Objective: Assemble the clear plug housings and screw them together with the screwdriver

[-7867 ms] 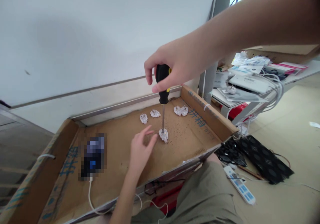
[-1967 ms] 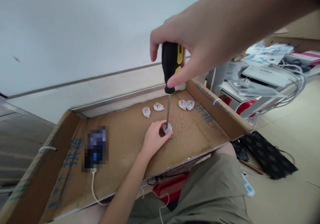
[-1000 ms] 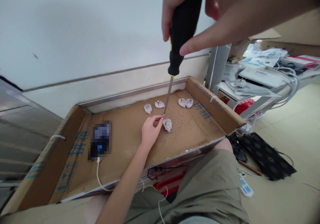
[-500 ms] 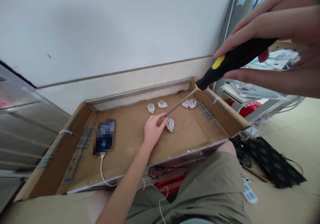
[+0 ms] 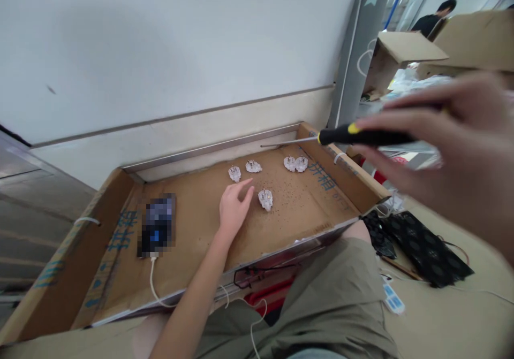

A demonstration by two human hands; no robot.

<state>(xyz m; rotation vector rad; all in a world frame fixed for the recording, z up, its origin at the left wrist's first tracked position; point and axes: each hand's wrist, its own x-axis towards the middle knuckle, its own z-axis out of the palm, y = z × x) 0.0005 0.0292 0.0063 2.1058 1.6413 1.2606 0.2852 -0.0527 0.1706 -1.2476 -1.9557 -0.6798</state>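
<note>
A black-and-yellow screwdriver (image 5: 341, 134) is gripped in my right hand (image 5: 450, 139), which is blurred; its thin shaft points left above the cardboard tray (image 5: 209, 236). My left hand (image 5: 235, 204) is low over the tray with thumb and forefinger apart and nothing between them. Just right of those fingertips lies a clear plastic plug-like piece (image 5: 265, 199) with metal pins. Two similar pieces, a left one (image 5: 234, 174) and a right one (image 5: 252, 166), lie farther back. Another pair (image 5: 295, 163) sits side by side toward the right. Tiny dark specks (image 5: 287, 190) are scattered on the cardboard.
On the tray's left lies a pixelated phone (image 5: 158, 225) with a white cable (image 5: 152, 279). A white wall panel (image 5: 180, 54) rises behind. To the right are a black sheet (image 5: 425, 246) on the floor, a cardboard box (image 5: 409, 46) and, farther off, a person (image 5: 429, 22).
The screwdriver has lifted off the front plug-like piece and swung nearer level, its tip now toward the back wall. My left fingers have come away from that piece. The view has turned slightly right.
</note>
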